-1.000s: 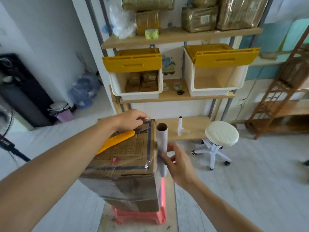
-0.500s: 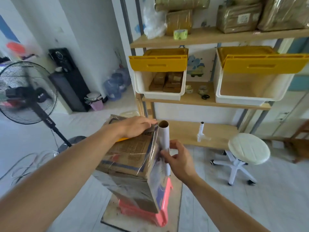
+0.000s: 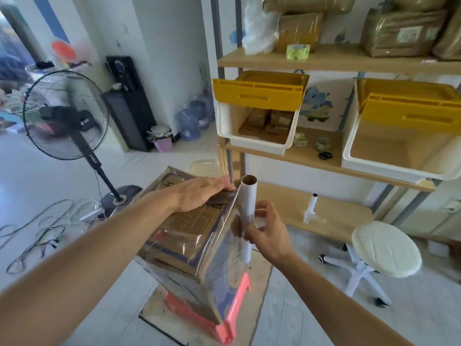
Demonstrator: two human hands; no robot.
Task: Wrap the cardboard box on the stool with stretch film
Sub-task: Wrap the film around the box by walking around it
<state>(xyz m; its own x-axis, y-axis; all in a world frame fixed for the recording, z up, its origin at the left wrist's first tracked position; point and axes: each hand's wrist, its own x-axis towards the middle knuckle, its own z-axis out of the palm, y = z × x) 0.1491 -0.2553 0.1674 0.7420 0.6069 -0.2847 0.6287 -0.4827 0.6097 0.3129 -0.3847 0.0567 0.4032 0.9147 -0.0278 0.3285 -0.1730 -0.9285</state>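
Since earlier frame, your view swung left; fan [image 3: 65, 115] now visible. Cardboard box [image 3: 189, 228] on pink stool [image 3: 233, 312]. Left hand [image 3: 199, 193] flat, pinning film. Right hand [image 3: 268, 233] fingers curled round stretch film roll [image 3: 248, 208], upright at corner for tension.

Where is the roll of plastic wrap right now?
In the head view, the stretch film roll stands upright in the right hand, just right of the cardboard box, below the shelf.
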